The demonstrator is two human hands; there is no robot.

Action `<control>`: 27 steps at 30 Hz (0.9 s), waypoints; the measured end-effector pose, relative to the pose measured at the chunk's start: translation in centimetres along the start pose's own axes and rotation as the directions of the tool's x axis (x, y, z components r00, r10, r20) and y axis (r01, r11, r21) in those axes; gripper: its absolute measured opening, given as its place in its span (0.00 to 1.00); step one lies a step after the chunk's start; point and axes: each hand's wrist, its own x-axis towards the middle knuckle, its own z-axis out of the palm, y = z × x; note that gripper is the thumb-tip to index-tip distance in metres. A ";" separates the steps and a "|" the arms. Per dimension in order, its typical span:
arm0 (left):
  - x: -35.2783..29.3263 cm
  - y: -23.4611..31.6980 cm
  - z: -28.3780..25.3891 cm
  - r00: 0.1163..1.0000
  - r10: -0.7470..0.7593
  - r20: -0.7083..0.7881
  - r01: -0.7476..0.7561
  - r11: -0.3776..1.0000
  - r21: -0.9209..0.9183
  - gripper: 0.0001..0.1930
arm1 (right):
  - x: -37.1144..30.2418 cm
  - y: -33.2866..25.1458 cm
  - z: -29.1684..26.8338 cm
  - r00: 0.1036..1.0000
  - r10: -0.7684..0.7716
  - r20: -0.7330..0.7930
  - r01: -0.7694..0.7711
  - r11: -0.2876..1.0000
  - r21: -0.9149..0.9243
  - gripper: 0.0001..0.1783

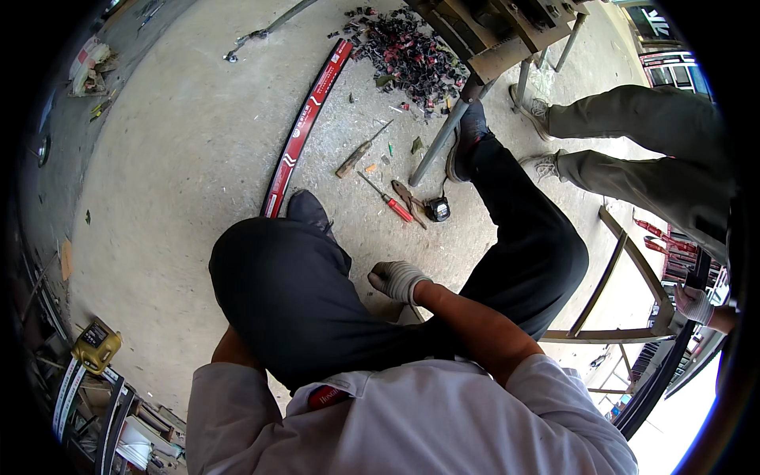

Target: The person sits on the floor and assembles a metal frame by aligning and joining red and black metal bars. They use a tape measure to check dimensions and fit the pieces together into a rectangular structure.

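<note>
My right hand (397,281), in a grey and white striped work glove, is between my knees above the floor. Its fingers are curled closed, and whatever they may hold is hidden. My left hand cannot be seen; the forearm goes down behind my left thigh. Beyond the right hand lie a screwdriver with a red handle (397,208), pliers (407,196), a black tape measure (437,209) and a pointed tool with a worn wooden handle (353,159). A long red strip with black edges (307,119) stretches away from beside my left shoe.
A heap of black and red scraps (412,59) lies near a metal stand (507,59), whose leg comes down by my right foot. Another person (633,127) stands at the right, near an angled metal frame (633,277). A gold jug (96,346) is at far left.
</note>
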 end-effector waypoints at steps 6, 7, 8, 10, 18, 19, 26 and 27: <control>0.0 -1.7 0.5 1.000 -0.015 0.002 0.015 0.993 -0.119 0.22 | 0.4 0.5 0.4 0.997 -0.056 -0.045 0.056 0.998 0.018 0.24; 0.0 -2.0 0.7 1.000 -0.014 0.005 0.014 0.990 -0.143 0.22 | 0.5 0.7 0.5 0.997 -0.063 -0.054 0.064 0.998 0.027 0.24; 0.4 -2.3 0.8 1.000 -0.015 0.003 0.015 0.985 -0.174 0.22 | 0.7 0.3 0.3 0.996 -0.064 -0.056 0.066 0.997 0.041 0.24; 0.2 -3.4 1.3 1.000 -0.016 0.012 0.019 0.967 -0.255 0.22 | 0.5 -0.4 0.0 0.995 -0.077 -0.064 0.080 0.996 0.046 0.24; 1.7 -8.5 0.8 0.914 0.164 0.370 0.389 -0.106 -0.915 0.20 | 0.4 -3.1 -2.3 0.956 -0.196 -0.220 0.229 0.964 0.136 0.22; 1.3 -9.0 -0.1 0.939 0.284 0.192 0.110 0.282 -0.953 0.19 | 0.5 -3.6 -2.7 0.949 -0.208 -0.238 0.248 0.956 0.156 0.21; -5.0 -6.6 -8.7 0.839 0.541 0.061 -0.302 0.556 -0.774 0.11 | 0.7 -8.0 -7.1 0.880 -0.248 -0.405 0.394 0.857 0.332 0.23; -6.1 -6.2 -10.1 0.855 0.501 0.136 -0.234 0.606 -0.761 0.10 | 0.6 -8.8 -7.9 0.874 -0.253 -0.414 0.414 0.833 0.366 0.23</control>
